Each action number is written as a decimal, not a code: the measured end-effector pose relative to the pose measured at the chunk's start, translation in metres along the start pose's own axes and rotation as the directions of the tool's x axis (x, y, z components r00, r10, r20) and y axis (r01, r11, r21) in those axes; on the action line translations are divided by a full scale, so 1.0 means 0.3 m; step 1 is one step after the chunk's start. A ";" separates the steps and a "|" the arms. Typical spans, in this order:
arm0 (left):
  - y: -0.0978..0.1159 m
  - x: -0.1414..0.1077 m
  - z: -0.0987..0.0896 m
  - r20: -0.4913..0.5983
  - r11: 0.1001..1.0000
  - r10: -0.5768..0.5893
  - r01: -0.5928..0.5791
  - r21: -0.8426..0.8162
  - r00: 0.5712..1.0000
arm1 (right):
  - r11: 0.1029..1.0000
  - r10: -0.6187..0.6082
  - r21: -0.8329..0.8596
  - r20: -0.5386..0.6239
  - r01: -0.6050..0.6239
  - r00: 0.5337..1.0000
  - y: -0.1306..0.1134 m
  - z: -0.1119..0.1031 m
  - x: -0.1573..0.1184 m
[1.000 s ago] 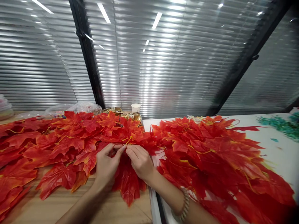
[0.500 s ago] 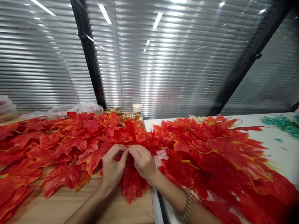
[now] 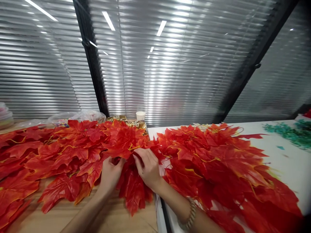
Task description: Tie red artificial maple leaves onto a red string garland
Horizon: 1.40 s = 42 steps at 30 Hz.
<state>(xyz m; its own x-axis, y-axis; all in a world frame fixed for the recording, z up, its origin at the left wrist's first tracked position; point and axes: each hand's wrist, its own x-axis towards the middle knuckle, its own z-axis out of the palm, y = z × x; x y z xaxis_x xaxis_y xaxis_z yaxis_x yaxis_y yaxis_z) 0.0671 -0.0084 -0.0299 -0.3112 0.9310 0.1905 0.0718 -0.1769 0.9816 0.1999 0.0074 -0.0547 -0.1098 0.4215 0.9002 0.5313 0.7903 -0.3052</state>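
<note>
Red-orange artificial maple leaves (image 3: pixel 136 191) hang between my hands over the table's front part. My left hand (image 3: pixel 111 173) is closed, thumb and bent fingers on the edge of a leaf; some fingertips are hidden under it. A little to the right, my right hand (image 3: pixel 147 166) has its fingers bent over the leaves, thumb below, closed on them beside a yellow stem (image 3: pixel 133 148). Which part it grips is partly hidden. A beaded bracelet (image 3: pixel 190 215) circles the right wrist.
Leaf garlands spread left (image 3: pixel 65 152) and right (image 3: pixel 218 161). Behind stand a paper cup (image 3: pixel 140 115), gold packets (image 3: pixel 136 124) and clear plastic bags (image 3: pixel 88 116). Green scraps (image 3: pixel 289 133) lie on the white table (image 3: pixel 279 163). A wooden table (image 3: pixel 80 220) adjoins it; blinds rise behind.
My hands, fingertips together before, have moved apart, the left one to the left and slightly down. A leaf that stood upright above them now lies flatter, with its yellow stem showing.
</note>
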 end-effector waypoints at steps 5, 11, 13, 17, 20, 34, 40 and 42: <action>0.006 0.006 -0.002 0.014 0.999 -0.001 0.000 0.049 1.000 | 0.991 0.123 -0.040 -0.048 -0.125 0.991 -0.004 -0.005 0.006; -0.016 0.011 -0.008 0.082 0.989 0.084 -0.093 0.112 0.993 | 0.995 0.096 -0.039 -0.013 -0.097 0.995 0.006 -0.003 0.012; -0.020 0.017 -0.013 0.084 0.989 0.091 -0.100 0.108 0.992 | 0.995 0.104 0.009 -0.023 -0.104 0.994 0.006 -0.004 0.017; -0.013 0.037 -0.021 0.018 0.997 0.049 -0.050 0.063 0.999 | 0.968 0.216 0.150 -0.101 -0.200 0.971 0.004 -0.010 0.026; 0.000 0.053 -0.030 -0.051 0.998 -0.056 0.054 -0.042 0.997 | 0.934 0.340 0.182 -0.178 -0.308 0.924 0.010 -0.008 0.021; 0.050 0.125 -0.095 -0.163 0.804 -0.245 0.106 -0.586 0.956 | 0.537 0.761 0.654 -0.104 -0.533 0.640 0.006 0.020 0.038; 0.071 0.129 -0.106 -0.131 0.762 -0.255 0.115 -0.638 0.958 | 0.483 0.780 0.708 -0.078 -0.516 0.621 -0.003 0.020 0.043; 0.076 0.127 -0.106 -0.113 0.742 -0.252 0.118 -0.659 0.961 | 0.446 0.785 0.740 -0.054 -0.503 0.617 -0.006 0.020 0.047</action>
<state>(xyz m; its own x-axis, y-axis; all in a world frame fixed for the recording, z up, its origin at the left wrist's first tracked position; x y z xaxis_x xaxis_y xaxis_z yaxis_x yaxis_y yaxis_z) 0.0267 0.0129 0.0001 -0.4238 0.9035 -0.0632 -0.6083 -0.2322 0.7590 0.1924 0.0147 -0.0434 0.3951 0.8565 0.3322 -0.3293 0.4696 -0.8192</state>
